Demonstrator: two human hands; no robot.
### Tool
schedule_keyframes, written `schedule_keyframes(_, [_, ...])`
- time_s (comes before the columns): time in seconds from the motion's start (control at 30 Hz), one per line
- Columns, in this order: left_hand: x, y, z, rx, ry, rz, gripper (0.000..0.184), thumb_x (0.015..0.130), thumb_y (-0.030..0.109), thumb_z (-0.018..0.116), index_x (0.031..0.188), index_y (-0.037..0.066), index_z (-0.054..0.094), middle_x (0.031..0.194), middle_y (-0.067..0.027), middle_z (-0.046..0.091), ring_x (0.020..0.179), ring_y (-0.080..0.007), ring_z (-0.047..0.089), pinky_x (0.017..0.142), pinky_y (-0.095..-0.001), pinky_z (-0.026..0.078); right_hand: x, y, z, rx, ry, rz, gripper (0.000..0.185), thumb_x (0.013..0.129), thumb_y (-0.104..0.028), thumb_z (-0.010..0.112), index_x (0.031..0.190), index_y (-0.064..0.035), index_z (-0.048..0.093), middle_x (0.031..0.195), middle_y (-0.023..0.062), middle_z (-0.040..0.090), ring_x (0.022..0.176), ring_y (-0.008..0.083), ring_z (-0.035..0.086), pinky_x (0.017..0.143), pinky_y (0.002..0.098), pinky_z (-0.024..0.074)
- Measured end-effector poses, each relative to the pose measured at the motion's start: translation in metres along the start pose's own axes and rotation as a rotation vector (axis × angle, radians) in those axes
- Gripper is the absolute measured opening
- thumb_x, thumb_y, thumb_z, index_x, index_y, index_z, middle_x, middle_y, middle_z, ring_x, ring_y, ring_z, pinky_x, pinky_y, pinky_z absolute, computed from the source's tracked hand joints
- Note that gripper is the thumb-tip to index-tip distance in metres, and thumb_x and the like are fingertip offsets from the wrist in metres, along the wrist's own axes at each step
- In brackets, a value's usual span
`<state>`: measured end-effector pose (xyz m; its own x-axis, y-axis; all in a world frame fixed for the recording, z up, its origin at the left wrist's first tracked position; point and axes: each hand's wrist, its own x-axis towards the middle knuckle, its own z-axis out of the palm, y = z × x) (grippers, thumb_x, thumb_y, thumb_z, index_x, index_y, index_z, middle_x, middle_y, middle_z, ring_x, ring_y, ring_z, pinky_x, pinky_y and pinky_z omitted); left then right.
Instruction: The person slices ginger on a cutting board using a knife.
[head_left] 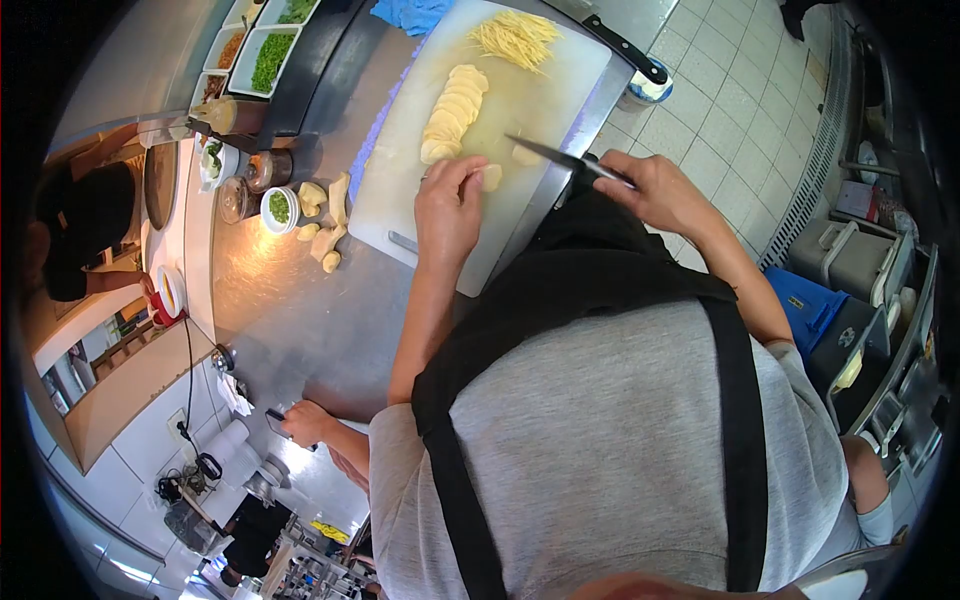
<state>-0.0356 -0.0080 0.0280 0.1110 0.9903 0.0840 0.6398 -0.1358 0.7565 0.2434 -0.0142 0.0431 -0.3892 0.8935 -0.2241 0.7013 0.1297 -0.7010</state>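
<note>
A white cutting board lies on the steel counter, with a row of overlapping pale yellow slices on it. At the board's far end is a pile of thin yellow strips. My left hand is over the board, its fingertips pinched at a thin slice. In my right hand is a knife, its blade pointing left above the board's right part. Another pale slice lies near the blade.
A second knife lies at the board's far right corner. Left of the board are ginger-like pieces, a cup of chopped greens and jars. Another person's hand holds a phone; a person stands beyond the ledge.
</note>
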Motion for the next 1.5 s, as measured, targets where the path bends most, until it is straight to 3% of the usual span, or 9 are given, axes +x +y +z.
schedule_keyframes(0.23, [0.009, 0.022, 0.026, 0.298, 0.092, 0.194, 0.022, 0.079, 0.012, 0.073, 0.099, 0.005, 0.069, 0.105, -0.0116, 0.060, 0.100, -0.0315, 0.055, 0.086, -0.0416, 0.044, 0.005, 0.013, -0.002, 0.139, 0.049, 0.147, 0.029, 0.097, -0.032, 0.058, 0.099, -0.0032, 0.057, 0.065, 0.0135, 0.052, 0.058, 0.0207, 0.048, 0.057, 0.0371, 0.0400])
schedule_keyframes(0.33, [0.012, 0.026, 0.039, 0.290, 0.096, 0.180, 0.022, 0.077, 0.014, 0.074, 0.098, 0.007, 0.067, 0.107, -0.0108, 0.060, 0.102, -0.0323, 0.055, 0.086, -0.0427, 0.042, 0.004, 0.020, 0.003, 0.105, 0.027, 0.161, 0.030, 0.096, -0.034, 0.058, 0.106, -0.0061, 0.061, 0.068, 0.0180, 0.061, 0.062, 0.0342, 0.060, 0.063, 0.0414, 0.0469])
schedule_keyframes(0.53, [0.011, 0.018, 0.046, 0.136, 0.060, 0.234, 0.018, 0.078, 0.014, 0.074, 0.094, 0.008, 0.068, 0.085, -0.0108, 0.065, 0.085, -0.0300, 0.062, 0.078, -0.0415, 0.045, 0.003, 0.015, 0.006, 0.135, 0.022, 0.208, 0.030, 0.097, -0.036, 0.056, 0.103, -0.0061, 0.059, 0.066, 0.0184, 0.058, 0.062, 0.0349, 0.058, 0.061, 0.0437, 0.0438])
schedule_keyframes(0.63, [0.010, 0.005, 0.023, -0.048, 0.171, 0.128, 0.014, 0.080, 0.011, 0.072, 0.092, 0.005, 0.069, 0.077, -0.0116, 0.066, 0.075, -0.0266, 0.063, 0.074, -0.0391, 0.048, 0.004, 0.017, 0.007, 0.119, 0.006, 0.217, 0.030, 0.097, -0.036, 0.055, 0.103, -0.0061, 0.058, 0.066, 0.0191, 0.057, 0.063, 0.0354, 0.058, 0.061, 0.0439, 0.0439])
schedule_keyframes(0.73, [0.011, -0.016, -0.004, -0.191, 0.265, -0.227, 0.012, 0.082, 0.010, 0.071, 0.092, 0.003, 0.070, 0.081, -0.0115, 0.068, 0.074, -0.0231, 0.063, 0.072, -0.0365, 0.050, 0.004, 0.019, 0.011, 0.136, 0.009, 0.223, 0.030, 0.098, -0.036, 0.055, 0.103, -0.0061, 0.057, 0.066, 0.0197, 0.057, 0.064, 0.0360, 0.058, 0.062, 0.0440, 0.0439])
schedule_keyframes(0.93, [0.021, -0.030, -0.008, -0.046, 0.294, -0.298, 0.013, 0.081, 0.008, 0.072, 0.093, 0.003, 0.070, 0.079, -0.0103, 0.066, 0.074, -0.0225, 0.062, 0.077, -0.0375, 0.050, 0.003, 0.017, 0.011, 0.116, 0.027, 0.196, 0.029, 0.098, -0.035, 0.054, 0.103, -0.0061, 0.056, 0.069, 0.0205, 0.059, 0.067, 0.0380, 0.061, 0.063, 0.0457, 0.0450])
schedule_keyframes(1.13, [0.011, -0.014, -0.010, 0.268, 0.446, 0.059, 0.015, 0.076, 0.005, 0.074, 0.090, 0.003, 0.068, 0.097, -0.0128, 0.066, 0.090, -0.0321, 0.060, 0.088, -0.0419, 0.046, -0.003, 0.004, 0.014, 0.133, -0.006, 0.177, 0.029, 0.098, -0.034, 0.053, 0.100, -0.0047, 0.056, 0.075, 0.0205, 0.062, 0.073, 0.0385, 0.062, 0.067, 0.0446, 0.0472])
schedule_keyframes(1.23, [-0.013, -0.008, -0.005, 0.244, 0.197, 0.183, 0.016, 0.076, 0.003, 0.073, 0.091, 0.003, 0.069, 0.102, -0.0120, 0.066, 0.094, -0.0325, 0.060, 0.086, -0.0407, 0.047, -0.008, -0.013, 0.019, 0.277, -0.104, 0.172, 0.030, 0.099, -0.033, 0.053, 0.099, -0.0039, 0.056, 0.078, 0.0206, 0.063, 0.075, 0.0379, 0.063, 0.068, 0.0438, 0.0475])
schedule_keyframes(1.5, [-0.026, -0.005, 0.010, 0.266, 0.210, 0.279, 0.017, 0.077, 0.002, 0.072, 0.094, 0.002, 0.070, 0.101, -0.0114, 0.067, 0.094, -0.0302, 0.061, 0.085, -0.0393, 0.049, -0.002, -0.021, 0.029, 0.366, -0.260, 0.186, 0.032, 0.100, -0.033, 0.051, 0.102, -0.0019, 0.058, 0.080, 0.0185, 0.061, 0.076, 0.0305, 0.061, 0.072, 0.0394, 0.0471])
